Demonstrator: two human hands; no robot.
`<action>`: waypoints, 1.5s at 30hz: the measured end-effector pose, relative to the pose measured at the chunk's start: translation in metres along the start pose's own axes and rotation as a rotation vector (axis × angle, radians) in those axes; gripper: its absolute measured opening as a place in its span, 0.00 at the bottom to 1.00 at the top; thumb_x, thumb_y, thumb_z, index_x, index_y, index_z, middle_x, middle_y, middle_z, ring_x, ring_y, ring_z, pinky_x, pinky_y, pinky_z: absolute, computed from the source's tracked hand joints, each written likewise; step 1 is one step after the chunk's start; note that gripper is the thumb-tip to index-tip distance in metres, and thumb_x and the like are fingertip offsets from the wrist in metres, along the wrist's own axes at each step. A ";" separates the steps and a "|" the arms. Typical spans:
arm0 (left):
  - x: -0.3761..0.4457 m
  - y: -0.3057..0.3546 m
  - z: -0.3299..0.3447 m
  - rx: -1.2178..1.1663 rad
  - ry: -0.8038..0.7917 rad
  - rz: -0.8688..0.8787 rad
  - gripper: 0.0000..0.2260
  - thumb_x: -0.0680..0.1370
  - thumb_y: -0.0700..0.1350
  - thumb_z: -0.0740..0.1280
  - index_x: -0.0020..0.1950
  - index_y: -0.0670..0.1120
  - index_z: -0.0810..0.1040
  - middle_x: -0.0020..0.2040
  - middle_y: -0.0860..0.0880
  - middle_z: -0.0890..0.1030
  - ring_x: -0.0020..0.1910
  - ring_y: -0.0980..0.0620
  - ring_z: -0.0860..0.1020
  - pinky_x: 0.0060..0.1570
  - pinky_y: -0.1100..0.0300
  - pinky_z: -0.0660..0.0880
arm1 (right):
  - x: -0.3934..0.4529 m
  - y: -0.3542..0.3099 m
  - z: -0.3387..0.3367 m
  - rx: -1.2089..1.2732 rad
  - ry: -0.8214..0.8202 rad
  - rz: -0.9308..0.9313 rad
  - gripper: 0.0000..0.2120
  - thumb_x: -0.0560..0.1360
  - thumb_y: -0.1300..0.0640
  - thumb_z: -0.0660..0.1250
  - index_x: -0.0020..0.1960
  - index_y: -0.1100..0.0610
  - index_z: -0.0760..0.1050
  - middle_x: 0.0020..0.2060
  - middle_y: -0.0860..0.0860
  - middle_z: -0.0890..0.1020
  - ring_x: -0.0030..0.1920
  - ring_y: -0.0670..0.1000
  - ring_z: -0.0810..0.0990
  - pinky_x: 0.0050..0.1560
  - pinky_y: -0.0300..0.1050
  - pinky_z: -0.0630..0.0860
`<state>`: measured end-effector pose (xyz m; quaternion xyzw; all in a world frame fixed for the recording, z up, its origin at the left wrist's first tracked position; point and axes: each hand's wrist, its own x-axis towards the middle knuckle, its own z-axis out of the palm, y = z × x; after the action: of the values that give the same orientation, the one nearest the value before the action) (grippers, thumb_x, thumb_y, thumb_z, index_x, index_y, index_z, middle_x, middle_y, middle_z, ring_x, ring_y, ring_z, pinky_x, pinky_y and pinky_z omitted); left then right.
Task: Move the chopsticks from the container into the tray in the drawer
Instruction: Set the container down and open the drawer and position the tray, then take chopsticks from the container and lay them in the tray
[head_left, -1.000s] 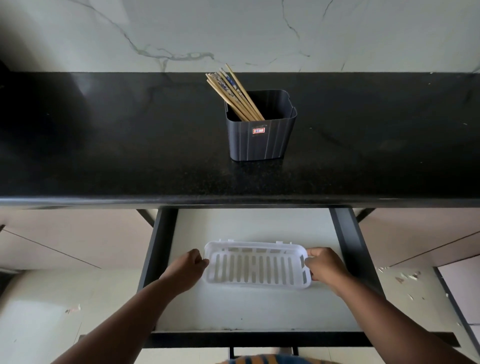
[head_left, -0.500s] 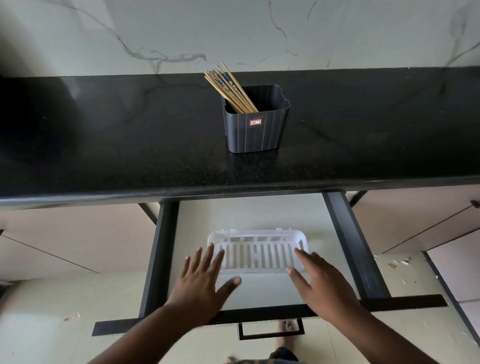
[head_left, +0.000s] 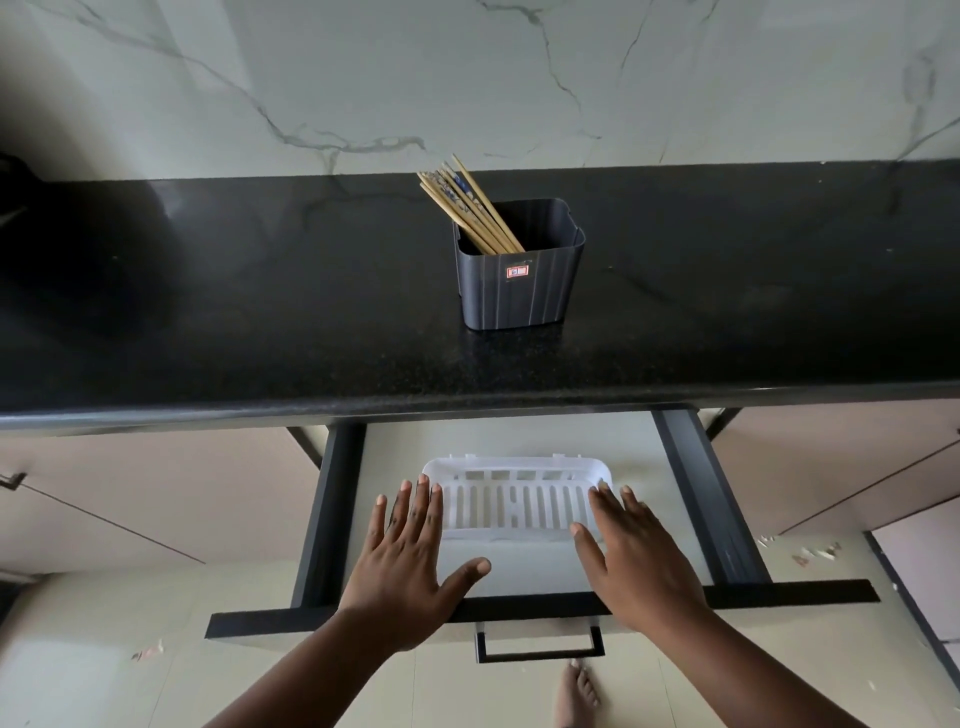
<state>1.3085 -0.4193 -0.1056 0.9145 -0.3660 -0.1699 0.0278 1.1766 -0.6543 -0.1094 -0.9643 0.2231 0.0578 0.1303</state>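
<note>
As they lean, wooden chopsticks (head_left: 470, 208), bundled

A second ago both hands held the ends of the white tray (head_left: 511, 501). Now the left hand (head_left: 410, 564) and right hand (head_left: 631, 553) have let go. They are flat, fingers spread, above the front of the drawer (head_left: 540, 605). The handle (head_left: 540, 644) shows now.

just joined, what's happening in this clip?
A person holds both hands open and empty over an open drawer: left hand, right hand, on either side of the empty white slotted tray. The chopsticks are all in the dark container on the black counter. Nothing transferred yet.
</note>
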 end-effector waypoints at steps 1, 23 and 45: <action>0.002 0.000 0.000 -0.009 -0.008 -0.004 0.44 0.69 0.77 0.32 0.72 0.50 0.24 0.72 0.50 0.23 0.69 0.54 0.21 0.66 0.53 0.21 | 0.001 0.000 0.000 0.016 -0.011 0.004 0.33 0.79 0.37 0.42 0.79 0.54 0.50 0.79 0.50 0.55 0.78 0.51 0.49 0.72 0.40 0.44; 0.213 0.042 -0.236 -1.487 0.417 -0.206 0.30 0.79 0.67 0.49 0.73 0.52 0.69 0.75 0.49 0.65 0.73 0.53 0.61 0.71 0.54 0.54 | 0.259 -0.023 -0.212 1.123 0.035 0.071 0.29 0.79 0.37 0.55 0.74 0.52 0.65 0.74 0.51 0.67 0.73 0.54 0.66 0.68 0.50 0.63; 0.157 0.014 -0.191 -1.220 0.535 -0.295 0.43 0.69 0.73 0.50 0.77 0.50 0.59 0.78 0.49 0.60 0.75 0.53 0.58 0.72 0.56 0.53 | 0.207 -0.026 -0.219 0.812 0.395 -0.178 0.17 0.75 0.51 0.69 0.62 0.51 0.75 0.55 0.48 0.79 0.56 0.50 0.78 0.53 0.46 0.76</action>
<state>1.4681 -0.5498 0.0308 0.7860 -0.0567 -0.1160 0.6046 1.3849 -0.7781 0.0721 -0.8431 0.1646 -0.2306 0.4570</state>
